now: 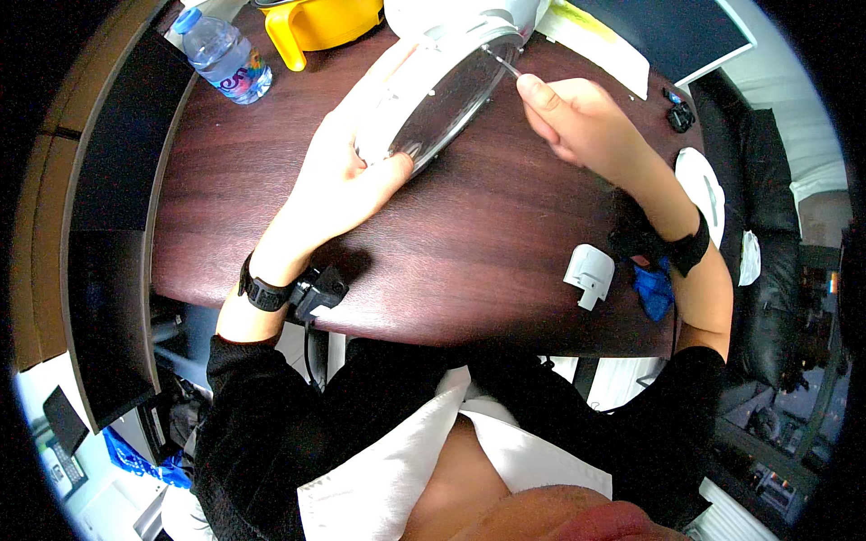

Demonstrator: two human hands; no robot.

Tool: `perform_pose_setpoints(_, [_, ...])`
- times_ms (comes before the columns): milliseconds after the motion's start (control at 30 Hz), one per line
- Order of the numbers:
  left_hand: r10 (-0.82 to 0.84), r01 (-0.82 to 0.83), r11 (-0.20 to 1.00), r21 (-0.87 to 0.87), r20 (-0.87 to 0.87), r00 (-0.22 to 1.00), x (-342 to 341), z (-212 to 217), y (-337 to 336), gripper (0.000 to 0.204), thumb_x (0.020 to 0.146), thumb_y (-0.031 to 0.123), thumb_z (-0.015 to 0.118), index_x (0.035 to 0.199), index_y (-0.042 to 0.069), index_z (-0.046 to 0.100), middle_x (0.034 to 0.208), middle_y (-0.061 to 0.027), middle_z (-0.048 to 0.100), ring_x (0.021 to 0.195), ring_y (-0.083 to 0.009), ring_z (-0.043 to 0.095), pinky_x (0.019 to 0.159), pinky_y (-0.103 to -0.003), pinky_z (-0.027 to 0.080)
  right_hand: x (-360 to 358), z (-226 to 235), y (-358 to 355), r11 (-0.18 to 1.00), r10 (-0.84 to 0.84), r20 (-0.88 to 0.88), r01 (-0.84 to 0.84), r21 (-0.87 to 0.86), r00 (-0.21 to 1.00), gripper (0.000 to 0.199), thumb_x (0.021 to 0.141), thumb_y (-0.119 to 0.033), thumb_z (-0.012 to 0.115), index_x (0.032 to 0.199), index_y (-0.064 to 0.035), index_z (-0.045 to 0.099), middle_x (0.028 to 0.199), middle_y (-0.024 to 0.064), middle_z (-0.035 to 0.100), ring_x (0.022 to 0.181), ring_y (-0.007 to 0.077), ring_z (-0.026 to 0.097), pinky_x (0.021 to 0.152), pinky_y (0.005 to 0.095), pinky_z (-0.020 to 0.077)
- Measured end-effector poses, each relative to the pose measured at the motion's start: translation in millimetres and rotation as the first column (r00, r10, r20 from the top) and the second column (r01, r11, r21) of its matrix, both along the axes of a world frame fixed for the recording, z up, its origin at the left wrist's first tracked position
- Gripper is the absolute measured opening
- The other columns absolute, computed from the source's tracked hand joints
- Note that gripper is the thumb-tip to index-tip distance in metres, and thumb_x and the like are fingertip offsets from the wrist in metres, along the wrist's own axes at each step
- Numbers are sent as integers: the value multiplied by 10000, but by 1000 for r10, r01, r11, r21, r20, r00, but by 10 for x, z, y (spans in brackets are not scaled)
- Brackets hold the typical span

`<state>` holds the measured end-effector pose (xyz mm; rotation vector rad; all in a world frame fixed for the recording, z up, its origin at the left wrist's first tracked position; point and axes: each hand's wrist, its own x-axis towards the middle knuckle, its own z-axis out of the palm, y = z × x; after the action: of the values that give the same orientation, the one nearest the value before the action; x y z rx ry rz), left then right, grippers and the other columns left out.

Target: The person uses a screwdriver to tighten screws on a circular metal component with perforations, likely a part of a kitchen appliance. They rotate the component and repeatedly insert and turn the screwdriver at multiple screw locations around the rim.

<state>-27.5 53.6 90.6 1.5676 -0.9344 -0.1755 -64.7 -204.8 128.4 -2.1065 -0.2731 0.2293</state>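
My left hand [361, 171] grips a round cover [442, 104] of clear plastic with a pale rim, tilted up on its edge above the table, thumb along the near rim. My right hand [577, 122] is closed around a slim screwdriver [509, 67]; its handle is hidden in the fist. The metal shaft points up and left, its tip at the cover's upper rim. Whether the tip sits in a screw is too small to tell. Right behind the cover is a white rounded appliance body [451, 11], partly cut off by the frame edge.
On the dark wooden table [424, 261] stand a water bottle [225, 63] and a yellow container with a handle [316, 25]. A white plastic part [589, 276] and a blue cloth-like item [653, 290] lie near right. Paper [591, 45] and a dark screen [667, 27] are at far right.
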Motion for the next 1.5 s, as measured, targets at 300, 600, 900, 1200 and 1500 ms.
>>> perform_pose_setpoints(300, [42, -45, 997, -61, -52, 998, -25, 0, -9, 777, 701, -30, 514, 1451, -5, 311, 1426, -165, 432, 1318, -202, 394, 1097, -311, 279, -127, 31, 140, 779, 65, 726, 420, -466, 685, 441, 893, -361, 621, 583, -51, 572, 492, 165, 501, 452, 346, 541, 436, 418, 431])
perform_pose_setpoints(600, [52, -55, 998, -26, -79, 996, -42, 31, -19, 786, 688, -44, 509, 1448, -10, 310, 1414, -166, 440, 1313, -200, 398, 1098, -315, 277, -144, 53, 124, 708, 82, 749, 491, -508, 657, 463, 892, -398, 605, 561, -76, 565, 471, 150, 504, 440, 338, 547, 426, 416, 438])
perform_pose_setpoints(900, [50, -50, 998, -37, -16, 999, -62, 14, -37, 784, 694, -41, 522, 1447, -4, 307, 1372, -167, 487, 1264, -196, 442, 1071, -301, 305, -147, 74, 155, 704, 85, 742, 487, -517, 665, 474, 900, -386, 593, 547, -72, 565, 488, 151, 524, 461, 334, 562, 441, 420, 442])
perform_pose_setpoints(1200, [57, -56, 997, 55, -15, 998, -61, -24, -9, 800, 705, -3, 542, 1461, 35, 282, 1278, -200, 548, 1148, -193, 530, 979, -301, 398, -129, 163, 146, 986, -161, -227, 146, -80, 960, 596, 1008, -454, 400, 534, -95, 356, 418, -12, 311, 312, 104, 318, 326, 272, 263])
perform_pose_setpoints(1500, [84, -81, 995, -51, 69, 994, 23, -53, -32, 770, 700, 1, 551, 1438, -1, 330, 1370, -169, 492, 1246, -211, 468, 1059, -309, 332, -139, 74, 189, 982, -91, -143, 113, 151, 985, 582, 1006, -458, 379, 556, -90, 357, 447, -36, 249, 356, 92, 260, 345, 254, 242])
